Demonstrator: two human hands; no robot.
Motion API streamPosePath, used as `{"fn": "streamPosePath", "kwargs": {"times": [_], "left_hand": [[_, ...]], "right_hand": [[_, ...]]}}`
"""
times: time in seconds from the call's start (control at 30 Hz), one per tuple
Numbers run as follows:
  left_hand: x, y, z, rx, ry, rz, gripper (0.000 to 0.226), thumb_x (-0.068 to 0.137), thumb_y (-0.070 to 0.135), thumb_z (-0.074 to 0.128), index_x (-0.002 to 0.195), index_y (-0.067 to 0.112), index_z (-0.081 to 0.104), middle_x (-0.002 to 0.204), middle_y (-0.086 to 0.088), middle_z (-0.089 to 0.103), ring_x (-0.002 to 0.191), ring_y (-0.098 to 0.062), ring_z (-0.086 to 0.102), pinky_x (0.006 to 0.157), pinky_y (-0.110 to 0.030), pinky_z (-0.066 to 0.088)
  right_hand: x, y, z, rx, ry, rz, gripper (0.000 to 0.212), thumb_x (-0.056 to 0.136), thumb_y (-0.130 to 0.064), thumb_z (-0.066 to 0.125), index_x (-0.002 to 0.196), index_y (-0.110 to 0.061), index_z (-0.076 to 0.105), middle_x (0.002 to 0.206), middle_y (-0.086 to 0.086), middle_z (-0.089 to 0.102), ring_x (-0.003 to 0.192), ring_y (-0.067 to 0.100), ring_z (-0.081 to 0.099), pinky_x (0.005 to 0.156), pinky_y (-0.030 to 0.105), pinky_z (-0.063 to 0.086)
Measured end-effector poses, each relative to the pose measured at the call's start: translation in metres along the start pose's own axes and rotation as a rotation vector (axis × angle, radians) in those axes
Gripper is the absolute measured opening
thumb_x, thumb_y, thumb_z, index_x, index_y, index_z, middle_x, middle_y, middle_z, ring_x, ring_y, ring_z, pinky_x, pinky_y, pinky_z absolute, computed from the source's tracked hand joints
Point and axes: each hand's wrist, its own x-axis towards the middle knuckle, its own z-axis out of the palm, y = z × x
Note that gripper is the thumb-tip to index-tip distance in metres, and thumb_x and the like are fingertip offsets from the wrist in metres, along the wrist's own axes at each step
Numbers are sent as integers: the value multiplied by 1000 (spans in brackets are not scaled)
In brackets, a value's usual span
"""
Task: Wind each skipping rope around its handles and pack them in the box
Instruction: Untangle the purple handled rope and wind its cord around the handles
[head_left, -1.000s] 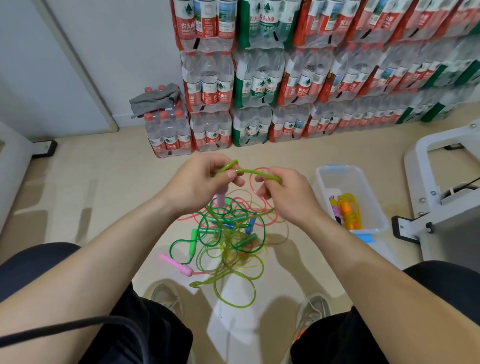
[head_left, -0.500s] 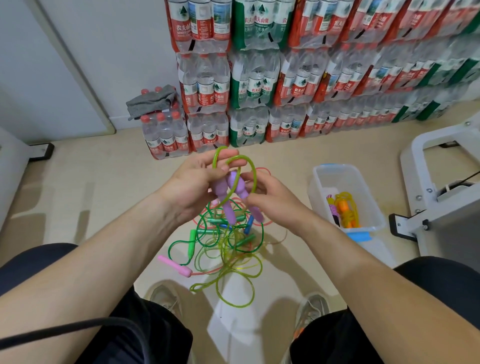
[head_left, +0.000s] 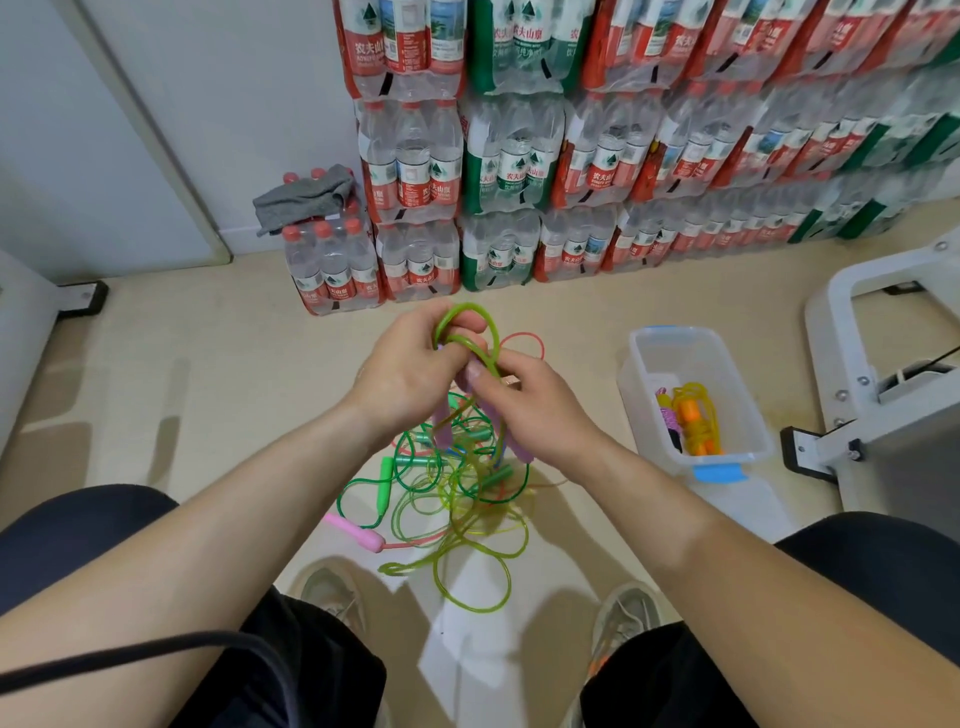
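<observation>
Fingers of both hands curled: left hand (head_left: 410, 369) gripped the green rope (head_left: 491, 332) loop against its purple handles (head_left: 442, 428); right hand (head_left: 524, 405) pinched the rope beside it. Held above tangled ropes (head_left: 457, 499) on the floor. Clear box (head_left: 675, 332) at right held an orange rope (head_left: 696, 421).

One wide-angle head-worn camera looks forward and down at the nearby floor (head_left: 197, 374).

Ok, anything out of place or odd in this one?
Apart from the green rope being wound, the loose skipping ropes lie in one tangled heap on the floor, cords crossing, a pink handle sticking out left. A grey cloth sits crumpled on a bottle pack. The box stands upright, nothing spilled.
</observation>
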Motion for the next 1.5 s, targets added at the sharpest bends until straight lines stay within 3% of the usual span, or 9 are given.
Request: {"fn": "streamPosePath", "kwargs": {"times": [0.13, 0.27, 0.4, 0.6, 0.83, 1.07, 1.27, 1.37, 1.5], "left_hand": [[3, -4, -3, 45, 29, 2, 17, 83, 25, 57, 96, 20, 67, 74, -13, 71, 65, -39, 68, 70, -60, 57], [6, -5, -10, 79, -26, -24, 8, 95, 19, 66, 94, 11, 66, 73, -20, 69, 64, -41, 69, 51, -49, 55], [9, -13, -18, 188, -241, -40, 15, 97, 22, 64, 98, 9, 72, 80, -13, 72, 87, -38, 70, 76, -45, 55], [-4, -10, -1, -18, -463, -39, 18, 103, 9, 49, 101, 0, 65, 77, 0, 69, 79, -12, 66, 75, -20, 52], [-12, -12, 6, -253, -552, -157, 16, 102, 9, 47, 103, 10, 63, 105, -7, 74, 96, -17, 69, 83, -26, 56], [0, -6, -6, -486, -178, -193, 16, 104, 7, 43, 98, 7, 59, 94, -9, 70, 85, -28, 70, 67, -31, 61], [5, -11, 3, -349, 93, -160, 17, 104, 10, 48, 94, 8, 61, 92, -9, 67, 87, -28, 64, 66, -35, 57], [9, -13, 4, -268, 247, -145, 24, 106, 11, 45, 90, 5, 62, 79, -10, 64, 74, -25, 63, 67, -36, 58], [12, -9, 9, -330, 334, -149, 37, 108, 13, 36, 78, 2, 54, 61, -16, 61, 44, -34, 62, 55, -28, 55]], "right_hand": [[2, 0, 0, 97, 154, -8, 40, 99, -39, 61, 68, -14, 64, 53, -4, 48, 53, 14, 44, 53, 33, 35], [12, -1, -16, 228, 170, 8, 28, 99, -19, 58, 73, -17, 66, 66, 4, 64, 63, 14, 58, 64, 34, 49], [13, -7, -39, 364, 6, 88, 37, 96, -6, 54, 61, -15, 63, 48, -3, 29, 43, 11, 25, 45, 24, 22], [12, -15, -57, 685, -38, 157, 16, 73, -23, 52, 66, -9, 55, 50, -7, 22, 41, 6, 17, 49, 26, 10], [16, -7, -66, 405, 175, 91, 40, 102, -31, 57, 66, -15, 58, 54, -4, 23, 46, 11, 19, 46, 25, 20], [12, 8, -54, -9, 225, -5, 32, 100, -32, 60, 75, -15, 69, 53, -10, 49, 48, 3, 39, 53, 24, 33], [5, 7, -23, -278, 191, 114, 42, 97, -53, 45, 79, -18, 60, 67, -2, 59, 68, 23, 58, 66, 36, 46], [-5, -2, 1, -282, 209, 104, 39, 101, -45, 40, 81, -17, 58, 78, 6, 68, 78, 33, 65, 74, 43, 54], [-14, -10, 23, -85, 174, 201, 55, 100, -52, 40, 67, -13, 59, 58, 8, 66, 53, 26, 68, 62, 36, 55]]}}
